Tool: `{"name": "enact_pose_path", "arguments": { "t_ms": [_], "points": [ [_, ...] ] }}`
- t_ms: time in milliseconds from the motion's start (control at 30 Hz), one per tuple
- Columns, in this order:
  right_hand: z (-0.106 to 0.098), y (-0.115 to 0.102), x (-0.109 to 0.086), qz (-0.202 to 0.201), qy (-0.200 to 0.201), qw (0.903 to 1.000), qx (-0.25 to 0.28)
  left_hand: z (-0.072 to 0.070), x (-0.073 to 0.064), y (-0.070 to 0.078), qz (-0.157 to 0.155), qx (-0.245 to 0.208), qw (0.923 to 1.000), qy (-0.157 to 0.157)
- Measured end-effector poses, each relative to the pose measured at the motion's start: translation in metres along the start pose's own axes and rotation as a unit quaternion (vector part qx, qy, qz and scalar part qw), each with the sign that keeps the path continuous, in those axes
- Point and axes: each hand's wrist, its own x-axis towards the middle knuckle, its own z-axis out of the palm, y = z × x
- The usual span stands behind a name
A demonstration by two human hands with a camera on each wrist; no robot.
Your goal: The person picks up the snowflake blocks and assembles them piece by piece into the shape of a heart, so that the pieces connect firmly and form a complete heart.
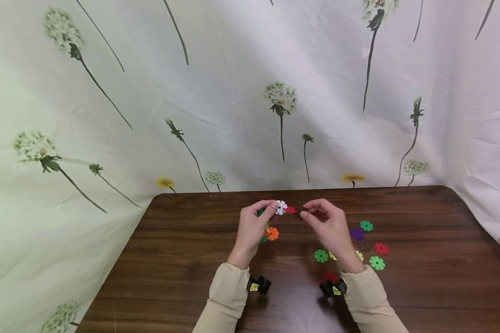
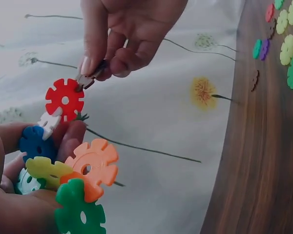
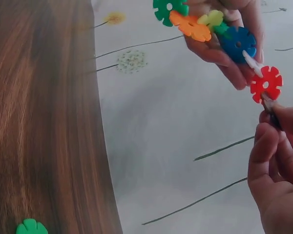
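My left hand (image 1: pixel 250 227) holds a chain of notched plastic discs joined edge to edge. In the left wrist view the chain includes a green disc (image 2: pixel 81 207), an orange disc (image 2: pixel 101 158), a yellow disc (image 2: pixel 49 170), a blue disc (image 2: pixel 33 142), a white disc (image 2: pixel 50 123) and, at its far end, a red disc (image 2: pixel 58 97). Between thumb and fingertips, my right hand (image 1: pixel 332 227) pinches a dark brown disc (image 3: pixel 272 116). Its edge meets the red disc's rim; how deep the notches interlock cannot be told. Fingers cover much of the brown disc.
Several loose discs lie on the brown wooden table (image 1: pixel 171 277), right of centre, among them a purple disc (image 1: pixel 357 234), a red disc (image 1: pixel 381 248) and a light green disc (image 1: pixel 377 263). A white flower-printed cloth (image 1: pixel 241 138) hangs behind the table's far edge.
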Motion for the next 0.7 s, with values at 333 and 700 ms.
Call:
{"name": "enact_pose_path", "arguments": {
  "t_ms": [333, 700],
  "points": [
    [0.001, -0.0076, -0.0021, 0.007, 0.012, 0.9994, -0.031, 0.002, -0.0012, 0.0, 0.009, 0.028, 0.9996, 0.001],
    [0.0015, -0.0067, -0.0008, -0.003, 0.003, 0.9999, -0.016, 0.0043, -0.0018, -0.0011, 0.007, 0.014, 0.9999, 0.003]
  ]
}}
